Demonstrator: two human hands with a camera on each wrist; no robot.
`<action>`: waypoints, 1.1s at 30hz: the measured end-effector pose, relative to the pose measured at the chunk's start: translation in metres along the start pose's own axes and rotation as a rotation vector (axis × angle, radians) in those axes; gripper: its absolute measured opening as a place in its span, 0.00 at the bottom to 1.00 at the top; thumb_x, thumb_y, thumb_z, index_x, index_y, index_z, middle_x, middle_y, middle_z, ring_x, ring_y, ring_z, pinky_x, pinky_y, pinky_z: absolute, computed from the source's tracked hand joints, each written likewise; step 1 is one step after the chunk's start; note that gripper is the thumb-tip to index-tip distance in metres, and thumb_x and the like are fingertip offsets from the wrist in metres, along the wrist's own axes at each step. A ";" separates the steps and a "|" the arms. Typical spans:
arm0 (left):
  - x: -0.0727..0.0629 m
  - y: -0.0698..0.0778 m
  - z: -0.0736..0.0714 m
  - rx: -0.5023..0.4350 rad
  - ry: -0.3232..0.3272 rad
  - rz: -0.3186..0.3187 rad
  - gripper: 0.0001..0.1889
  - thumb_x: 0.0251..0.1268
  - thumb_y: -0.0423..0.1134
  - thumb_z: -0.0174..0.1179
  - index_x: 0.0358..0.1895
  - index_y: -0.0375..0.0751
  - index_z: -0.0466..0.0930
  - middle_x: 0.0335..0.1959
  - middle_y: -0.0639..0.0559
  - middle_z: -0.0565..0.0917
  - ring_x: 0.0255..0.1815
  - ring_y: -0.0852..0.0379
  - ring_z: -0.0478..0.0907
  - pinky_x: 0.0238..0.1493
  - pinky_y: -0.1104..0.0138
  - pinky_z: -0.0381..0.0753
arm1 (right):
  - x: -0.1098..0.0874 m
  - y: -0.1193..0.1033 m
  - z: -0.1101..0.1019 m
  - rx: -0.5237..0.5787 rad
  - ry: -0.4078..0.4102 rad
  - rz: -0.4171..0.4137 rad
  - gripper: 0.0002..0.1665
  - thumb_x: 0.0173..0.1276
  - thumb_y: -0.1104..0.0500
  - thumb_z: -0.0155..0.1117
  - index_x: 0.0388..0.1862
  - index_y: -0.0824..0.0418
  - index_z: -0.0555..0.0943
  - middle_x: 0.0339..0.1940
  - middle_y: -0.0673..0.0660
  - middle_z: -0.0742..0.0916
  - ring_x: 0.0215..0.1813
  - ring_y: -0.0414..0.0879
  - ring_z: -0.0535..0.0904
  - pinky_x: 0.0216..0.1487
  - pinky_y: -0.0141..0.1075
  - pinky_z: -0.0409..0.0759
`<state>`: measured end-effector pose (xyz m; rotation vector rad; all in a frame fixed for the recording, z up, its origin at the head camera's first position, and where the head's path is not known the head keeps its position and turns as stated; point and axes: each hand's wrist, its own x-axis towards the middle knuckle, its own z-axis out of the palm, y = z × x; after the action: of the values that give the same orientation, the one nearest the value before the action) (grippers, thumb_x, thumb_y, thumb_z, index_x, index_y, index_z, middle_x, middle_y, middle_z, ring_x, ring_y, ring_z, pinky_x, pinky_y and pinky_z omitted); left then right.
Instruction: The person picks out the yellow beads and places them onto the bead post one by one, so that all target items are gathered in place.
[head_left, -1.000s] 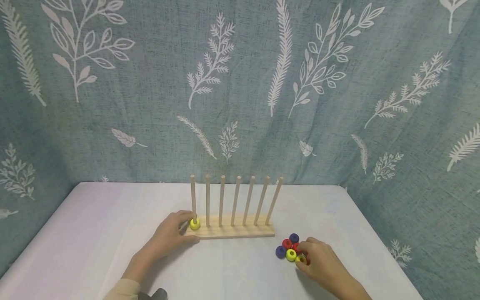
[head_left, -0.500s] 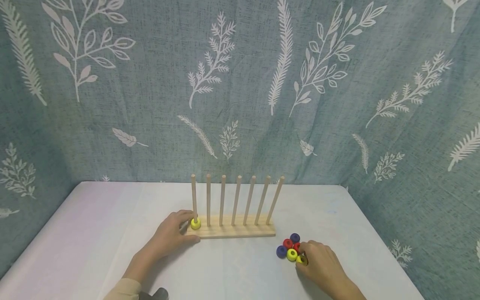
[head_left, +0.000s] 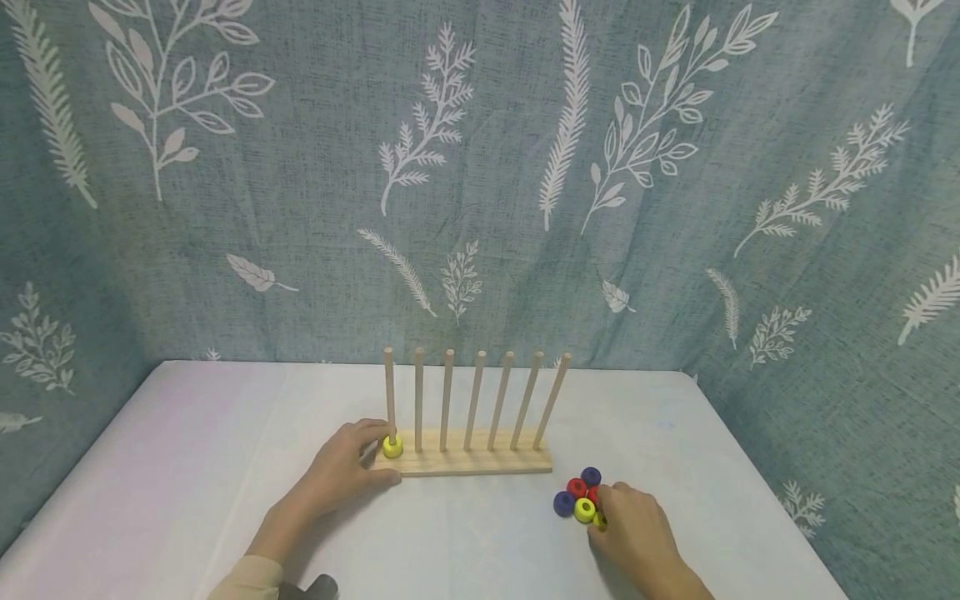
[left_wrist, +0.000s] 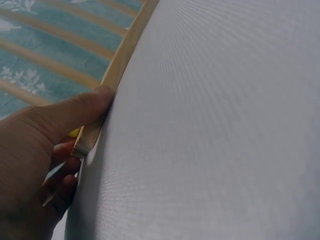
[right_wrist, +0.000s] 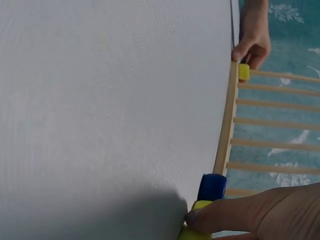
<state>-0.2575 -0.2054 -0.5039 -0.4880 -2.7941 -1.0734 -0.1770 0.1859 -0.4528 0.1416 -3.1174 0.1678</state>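
Note:
A wooden base (head_left: 480, 463) carries a row of several upright pegs (head_left: 480, 400). One yellow bead (head_left: 392, 447) sits at the foot of the leftmost peg. My left hand (head_left: 341, 468) grips the base's left end, thumb along the front edge (left_wrist: 102, 97). Right of the base lies a cluster of beads: two blue beads (head_left: 564, 503), two red beads (head_left: 576, 487) and a yellow bead (head_left: 585, 510). My right hand (head_left: 637, 529) pinches another yellow bead (head_left: 599, 520) at the cluster's right side; its fingers partly cover that bead and one red one.
The white-covered table (head_left: 465, 542) reaches back to a teal curtain (head_left: 480, 167) with white leaf prints, which also hangs along both sides. A dark, rounded object (head_left: 318, 587) shows beside the left sleeve (head_left: 251, 579) at the bottom edge.
My right hand has shifted slightly left and closed over the yellow bead, covering more of it. The left hand stays on the base's end.

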 end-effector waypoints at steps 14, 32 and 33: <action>0.000 0.002 -0.001 0.000 -0.002 -0.017 0.36 0.45 0.52 0.78 0.60 0.43 0.81 0.62 0.46 0.79 0.63 0.39 0.74 0.63 0.42 0.74 | -0.005 -0.006 -0.005 -0.028 -0.013 0.009 0.09 0.51 0.62 0.78 0.28 0.61 0.85 0.21 0.50 0.74 0.22 0.43 0.67 0.25 0.34 0.72; -0.001 0.003 -0.002 0.011 0.003 -0.017 0.36 0.44 0.51 0.79 0.60 0.41 0.81 0.63 0.43 0.79 0.64 0.37 0.73 0.63 0.40 0.72 | -0.002 -0.003 -0.018 0.106 -0.014 0.036 0.08 0.51 0.68 0.75 0.32 0.63 0.87 0.25 0.52 0.76 0.25 0.44 0.71 0.34 0.35 0.83; -0.001 0.003 -0.002 0.011 0.001 -0.018 0.36 0.44 0.51 0.79 0.60 0.41 0.81 0.63 0.43 0.79 0.64 0.37 0.73 0.63 0.40 0.72 | -0.002 -0.003 -0.020 0.117 -0.008 0.031 0.08 0.51 0.69 0.75 0.32 0.64 0.87 0.25 0.52 0.77 0.26 0.43 0.71 0.35 0.36 0.84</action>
<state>-0.2560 -0.2049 -0.5005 -0.4618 -2.8069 -1.0605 -0.1743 0.1851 -0.4330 0.0951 -3.1188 0.3518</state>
